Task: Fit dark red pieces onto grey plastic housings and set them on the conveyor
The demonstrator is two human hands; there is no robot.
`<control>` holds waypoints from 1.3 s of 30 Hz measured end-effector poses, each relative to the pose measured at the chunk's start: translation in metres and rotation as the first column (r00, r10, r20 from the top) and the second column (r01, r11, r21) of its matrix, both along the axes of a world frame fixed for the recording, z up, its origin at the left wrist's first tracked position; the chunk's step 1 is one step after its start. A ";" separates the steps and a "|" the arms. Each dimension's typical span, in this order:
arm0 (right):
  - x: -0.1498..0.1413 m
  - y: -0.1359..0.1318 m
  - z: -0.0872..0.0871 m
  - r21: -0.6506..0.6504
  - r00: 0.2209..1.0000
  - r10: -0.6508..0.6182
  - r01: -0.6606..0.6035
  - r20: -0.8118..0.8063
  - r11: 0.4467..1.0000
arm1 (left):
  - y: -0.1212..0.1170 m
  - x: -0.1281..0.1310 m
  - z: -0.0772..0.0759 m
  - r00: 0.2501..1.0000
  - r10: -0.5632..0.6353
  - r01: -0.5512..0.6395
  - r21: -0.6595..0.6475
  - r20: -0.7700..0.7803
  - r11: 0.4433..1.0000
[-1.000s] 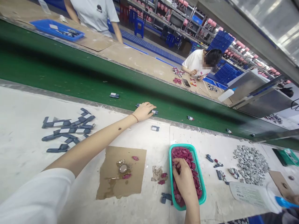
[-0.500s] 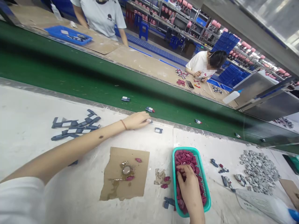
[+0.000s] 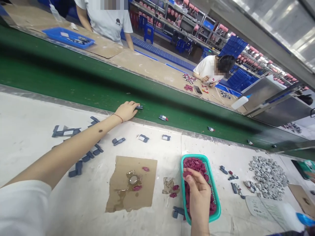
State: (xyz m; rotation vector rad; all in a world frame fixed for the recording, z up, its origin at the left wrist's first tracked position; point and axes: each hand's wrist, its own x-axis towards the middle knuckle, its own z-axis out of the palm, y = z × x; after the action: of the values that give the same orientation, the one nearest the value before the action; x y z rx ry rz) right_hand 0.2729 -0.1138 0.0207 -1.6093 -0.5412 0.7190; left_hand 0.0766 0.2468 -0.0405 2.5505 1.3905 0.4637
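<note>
My left hand (image 3: 126,111) reaches over the green belt. Its fingers close on the left end of a small grey-blue plastic part with a white patch (image 3: 139,107). Over a teal basket (image 3: 219,209) of dark red plastic pieces, my right hand (image 3: 199,193) pinches one dark red piece (image 3: 187,173) between thumb and fingers. Left of the basket lies a cardboard sheet (image 3: 115,200), with a round metal cap (image 3: 133,180) in a wet, sticky-looking patch and dark red pieces near it. A row of grey-blue parts (image 3: 143,138) lies along the near belt edge.
More grey-blue parts (image 3: 66,131) lie under and around my left forearm. A heap of light grey pieces (image 3: 268,178) and a clear bottle (image 3: 287,213) are at the right. Parts ride the belt (image 3: 81,87). Two people sit across it, near a blue tray (image 3: 69,37).
My left hand has moved left and up onto the belt, leaving a grey-blue part on the table. My right hand has lifted a dark red piece from the basket. Belt parts have shifted right.
</note>
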 end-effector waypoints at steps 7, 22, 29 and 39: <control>-0.040 0.018 0.002 0.131 0.940 0.241 -0.215 -0.240 0.968 | -0.016 0.013 0.000 0.994 0.054 -0.050 0.045 -0.094 0.998; -0.084 0.064 -0.034 0.039 0.853 0.462 -0.467 -0.243 0.883 | -0.017 0.053 0.008 0.988 0.031 0.001 -0.204 0.153 0.979; -0.078 0.066 -0.038 -0.081 0.726 0.655 -0.655 0.209 0.751 | -0.029 0.048 0.010 0.835 0.205 0.040 -0.427 0.511 0.903; -0.076 0.060 -0.039 -0.196 0.354 0.676 -0.779 0.647 0.595 | -0.116 -0.006 0.035 0.319 0.652 0.340 -0.725 0.688 0.599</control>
State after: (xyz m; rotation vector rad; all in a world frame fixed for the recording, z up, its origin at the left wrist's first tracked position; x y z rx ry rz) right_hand 0.1971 -0.0539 -0.0188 -1.3953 -1.9341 0.6785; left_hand 0.0708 0.1312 -0.0056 0.9064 0.9643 0.9134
